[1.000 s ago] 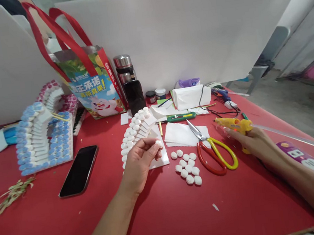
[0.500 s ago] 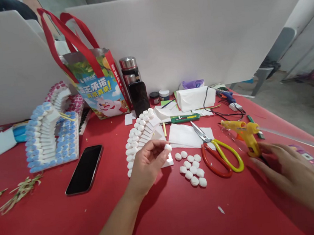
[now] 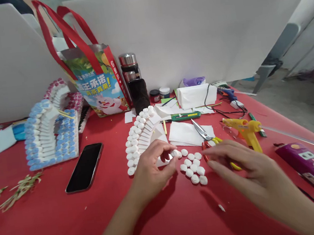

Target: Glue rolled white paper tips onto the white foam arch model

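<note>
My left hand (image 3: 155, 165) pinches a small round white piece (image 3: 175, 153), like a padded button, between thumb and fingertips. Just behind it stands a curved white paper form (image 3: 144, 134) edged with rows of the same white pieces. A cluster of loose white pieces (image 3: 193, 164) lies on the red table to the right of that hand. My right hand (image 3: 247, 175) hovers over the scissors (image 3: 201, 129), thumb and fingers apart with nothing between them, and covers most of their red and yellow handles. Beyond it a yellow glue gun (image 3: 244, 126) stands on the table.
A black phone (image 3: 85, 167) and dried stems lie left, before a blue-and-white decorated form (image 3: 47, 134). Behind are a carry bag (image 3: 99, 82), a thermos (image 3: 129, 65), paper sheets (image 3: 184, 133) and a green cutter (image 3: 185, 116). A purple power strip (image 3: 308, 165) lies right.
My right hand has let go of the glue gun and moved left over the scissors. My left hand has shifted slightly right, still pinching the white piece.
</note>
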Demonstrator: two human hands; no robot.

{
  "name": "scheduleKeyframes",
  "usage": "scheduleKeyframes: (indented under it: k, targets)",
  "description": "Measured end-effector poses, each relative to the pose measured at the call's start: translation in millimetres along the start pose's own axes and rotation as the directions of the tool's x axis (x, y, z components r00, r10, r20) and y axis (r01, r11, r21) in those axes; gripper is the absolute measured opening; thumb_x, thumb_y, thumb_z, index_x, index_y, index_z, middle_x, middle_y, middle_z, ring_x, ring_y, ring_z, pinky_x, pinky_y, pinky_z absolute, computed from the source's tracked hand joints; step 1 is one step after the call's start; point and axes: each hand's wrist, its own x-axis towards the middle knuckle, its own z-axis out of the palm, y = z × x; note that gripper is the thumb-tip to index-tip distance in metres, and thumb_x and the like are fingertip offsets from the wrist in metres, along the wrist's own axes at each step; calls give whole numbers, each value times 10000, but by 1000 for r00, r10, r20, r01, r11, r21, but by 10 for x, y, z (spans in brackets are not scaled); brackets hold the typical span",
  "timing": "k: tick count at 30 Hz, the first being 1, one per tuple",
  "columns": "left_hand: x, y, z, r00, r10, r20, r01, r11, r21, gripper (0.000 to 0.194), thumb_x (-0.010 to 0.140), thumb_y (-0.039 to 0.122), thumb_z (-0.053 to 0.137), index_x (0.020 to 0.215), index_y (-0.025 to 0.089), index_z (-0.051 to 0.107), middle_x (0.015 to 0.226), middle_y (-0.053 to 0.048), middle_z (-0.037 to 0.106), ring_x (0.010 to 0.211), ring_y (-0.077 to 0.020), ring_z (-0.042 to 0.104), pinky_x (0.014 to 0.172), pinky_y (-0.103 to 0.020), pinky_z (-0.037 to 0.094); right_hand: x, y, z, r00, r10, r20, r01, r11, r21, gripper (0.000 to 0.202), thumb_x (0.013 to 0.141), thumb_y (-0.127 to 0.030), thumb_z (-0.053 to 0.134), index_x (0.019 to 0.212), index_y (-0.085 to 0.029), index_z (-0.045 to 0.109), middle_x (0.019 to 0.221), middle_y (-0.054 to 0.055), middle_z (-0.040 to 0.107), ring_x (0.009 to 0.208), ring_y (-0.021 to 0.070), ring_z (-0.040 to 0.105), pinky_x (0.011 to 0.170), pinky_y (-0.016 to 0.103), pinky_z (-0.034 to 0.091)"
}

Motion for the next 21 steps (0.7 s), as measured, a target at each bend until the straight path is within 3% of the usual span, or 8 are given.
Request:
scheduleKeyframes:
  k: [5,7,13,18,21]
  targets:
    - [-10,118,-202,987,113,115,-140,955,262,122,969,179,577,1072,174,642,1021,-57,636,955,-172,591,822,-299,464,560,-242,303,991,-26,135,5,987,159,116,902,-283,671,979,-223,733,795,-3,653,677,128,562,605,265,431]
    - [-21,99,-356,985,86,152,-133,934,333,125,979,188,558,1068,174,645,1019,-61,634,948,-181,591,819,-311,461,687,-302,404,987,-40,155,11,982,189,112,889,-283,672,939,-208,737,790,-4,663,665,122,545,595,260,415]
    - [-89,-96,-711,998,0,63,-25,918,397,138,969,249,607,1084,209,673,1073,-47,660,999,-184,615,863,-300,459,930,-422,684,995,-19,101,-12,953,302,118,875,-236,632,890,-200,743,778,-8,680,684,123,565,618,258,414]
    - [-182,-160,-644,996,-59,60,34,934,356,141,974,248,593,1084,207,672,1088,-53,650,1025,-188,610,889,-306,464,922,-218,879,972,21,233,-104,930,352,128,866,-271,646,902,-185,734,759,5,674,660,131,576,598,256,424]
    - [-205,-174,-541,995,-35,98,0,940,341,138,978,235,580,1079,199,666,1084,-61,642,1031,-196,597,902,-323,461,863,-112,909,950,35,310,-153,918,366,121,873,-271,642,894,-190,729,744,-4,671,620,122,569,582,253,424]
